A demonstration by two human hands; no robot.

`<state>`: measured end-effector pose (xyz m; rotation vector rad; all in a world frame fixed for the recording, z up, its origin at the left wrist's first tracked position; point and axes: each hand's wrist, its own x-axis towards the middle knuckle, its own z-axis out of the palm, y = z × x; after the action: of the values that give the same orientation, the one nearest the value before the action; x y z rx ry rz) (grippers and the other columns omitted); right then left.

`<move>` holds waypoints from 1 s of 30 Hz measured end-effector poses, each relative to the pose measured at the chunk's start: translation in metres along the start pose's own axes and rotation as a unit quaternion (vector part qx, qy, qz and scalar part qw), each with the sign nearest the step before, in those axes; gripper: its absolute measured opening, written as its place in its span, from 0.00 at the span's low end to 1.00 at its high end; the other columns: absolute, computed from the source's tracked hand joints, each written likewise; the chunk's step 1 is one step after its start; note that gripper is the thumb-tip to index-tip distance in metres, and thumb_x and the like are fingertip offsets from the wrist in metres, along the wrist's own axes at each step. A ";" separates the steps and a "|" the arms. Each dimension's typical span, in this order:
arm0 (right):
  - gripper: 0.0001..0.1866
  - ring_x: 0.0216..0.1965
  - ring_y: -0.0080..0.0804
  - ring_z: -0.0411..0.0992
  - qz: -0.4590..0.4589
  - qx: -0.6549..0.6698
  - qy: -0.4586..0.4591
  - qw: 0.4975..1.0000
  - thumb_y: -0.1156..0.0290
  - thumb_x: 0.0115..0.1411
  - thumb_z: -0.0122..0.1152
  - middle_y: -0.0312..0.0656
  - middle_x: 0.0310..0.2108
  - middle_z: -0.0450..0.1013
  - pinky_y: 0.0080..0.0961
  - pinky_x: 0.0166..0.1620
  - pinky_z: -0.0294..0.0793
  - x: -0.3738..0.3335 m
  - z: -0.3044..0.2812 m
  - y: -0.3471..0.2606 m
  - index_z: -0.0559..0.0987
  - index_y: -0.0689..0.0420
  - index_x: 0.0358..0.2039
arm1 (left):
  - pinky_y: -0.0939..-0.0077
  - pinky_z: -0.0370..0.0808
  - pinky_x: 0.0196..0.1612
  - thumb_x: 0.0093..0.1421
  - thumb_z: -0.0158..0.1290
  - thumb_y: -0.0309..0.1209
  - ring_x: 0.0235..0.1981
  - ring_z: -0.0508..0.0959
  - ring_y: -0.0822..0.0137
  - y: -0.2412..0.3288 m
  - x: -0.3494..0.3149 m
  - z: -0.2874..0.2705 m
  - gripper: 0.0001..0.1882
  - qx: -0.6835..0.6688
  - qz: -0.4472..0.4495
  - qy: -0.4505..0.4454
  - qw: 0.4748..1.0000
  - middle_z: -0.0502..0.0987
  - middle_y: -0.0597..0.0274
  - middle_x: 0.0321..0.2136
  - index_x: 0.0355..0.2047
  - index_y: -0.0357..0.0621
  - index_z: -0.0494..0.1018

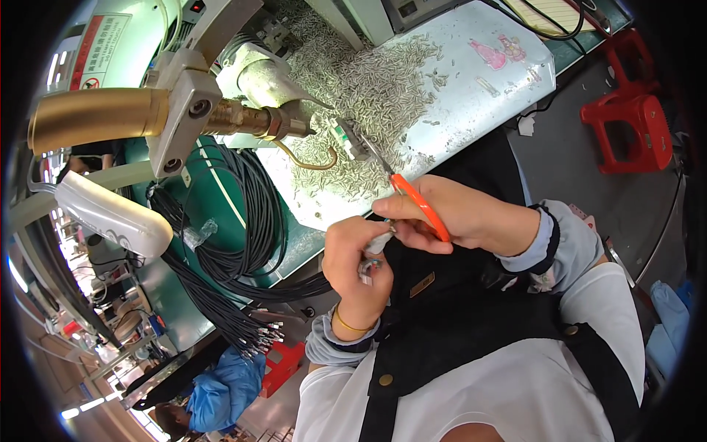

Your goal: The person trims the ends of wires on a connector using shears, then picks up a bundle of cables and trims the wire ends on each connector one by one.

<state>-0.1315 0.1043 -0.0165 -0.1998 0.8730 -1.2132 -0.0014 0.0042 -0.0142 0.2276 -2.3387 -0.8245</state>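
My right hand (456, 214) is closed round a slim orange-handled tool (418, 202); its thin metal tips point up and away, and whether they are scissors or tweezers I cannot tell. Those tips lie beside a small fixture (349, 140) with a green part, under a brass-coloured machine nozzle (247, 120). My left hand (355, 258) is curled just left of the right hand, fingers nearly touching its fingertips. Small silver connector ends (370, 269) with bits of bluish wire show in its grip. Black cable runs behind the left wrist.
A pale work plate (471, 88) is strewn with small metal pieces (368, 85). Coiled black cables (258, 214) lie on the green table at left, their connector ends (261, 335) hanging over the edge. A white lamp-like unit (114, 214) juts in. Red stool (633, 132) at right.
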 end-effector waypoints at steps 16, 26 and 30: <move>0.11 0.15 0.20 0.65 -0.572 -0.657 0.207 0.447 0.69 0.45 0.59 0.29 0.16 0.65 0.17 0.17 0.59 0.001 -0.015 0.009 0.76 0.50 0.33 | 0.89 0.50 0.14 0.53 0.49 0.20 0.12 0.56 0.83 0.001 0.007 -0.023 0.05 -0.470 -0.524 -0.048 0.709 0.64 0.69 0.18 0.31 0.38 0.66; 0.05 0.17 0.21 0.68 -0.489 -0.540 0.277 0.626 0.74 0.51 0.55 0.34 0.17 0.69 0.16 0.22 0.66 0.001 0.007 0.027 0.73 0.57 0.30 | 0.90 0.57 0.18 0.50 0.51 0.19 0.17 0.62 0.82 0.004 -0.007 -0.004 0.07 -0.084 -0.175 -0.022 0.981 0.69 0.66 0.22 0.32 0.36 0.69; 0.04 0.20 0.20 0.70 -0.369 -0.308 0.222 0.848 0.75 0.54 0.52 0.37 0.17 0.69 0.16 0.24 0.67 0.003 0.008 0.028 0.71 0.61 0.30 | 0.90 0.57 0.20 0.50 0.52 0.19 0.19 0.63 0.82 0.008 -0.001 -0.006 0.08 -0.146 -0.232 0.006 0.962 0.69 0.67 0.22 0.32 0.37 0.69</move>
<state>-0.1051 0.1095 -0.0287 -0.8649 1.6848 -1.6834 0.0038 0.0077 -0.0063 0.6657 -2.1419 -1.3735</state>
